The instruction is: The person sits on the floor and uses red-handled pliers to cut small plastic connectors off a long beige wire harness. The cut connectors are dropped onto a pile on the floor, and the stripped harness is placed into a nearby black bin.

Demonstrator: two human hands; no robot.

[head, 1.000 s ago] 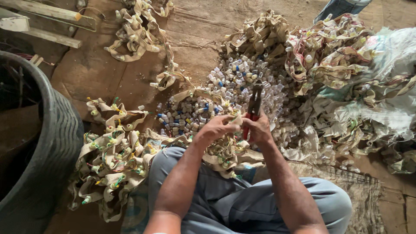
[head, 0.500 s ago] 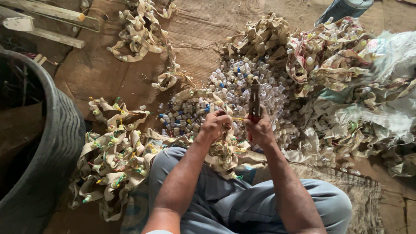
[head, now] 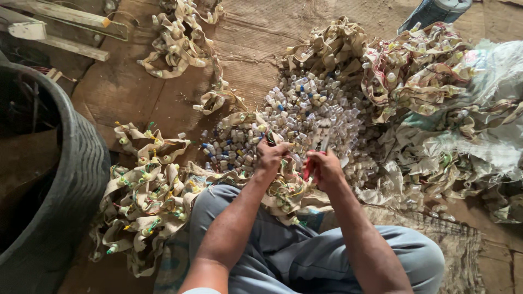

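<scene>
Low in the middle of the frame, left hand (head: 271, 155) curled shut, pinching a cream fabric strip (head: 283, 191) studded with small caps and thin coloured wires. Just right of it, right hand (head: 325, 167) wrapped tight around the red handles of a pair of cutters (head: 316, 158), metal tip poking up past the knuckles toward the strip. Both hands close together, nearly touching, above the lap; strip draped over grey trousers (head: 283, 256) at the bottom centre.

Directly above the hands, toward centre frame, a heap of small loose pieces (head: 310, 109), whitish with some blue, spread over the floor (head: 131, 92). At lower left, a tangled pile of strips (head: 144, 190), same cream fabric, green and yellow bits showing, lying just beside the left knee. Further bundle of strips (head: 182, 41) at upper left of centre, well apart from the hands. Larger mass of strips (head: 419, 71) across the upper right, running into pale sacking (head: 490, 109) at the right edge.

Along the left edge, curved wall of a big dark rubber tub (head: 76, 179). At top left, wooden battens (head: 65, 22). At top right, part of a dark cylindrical container (head: 430, 11), cut by the frame. Woven mat (head: 463, 239) under the right leg at lower right.
</scene>
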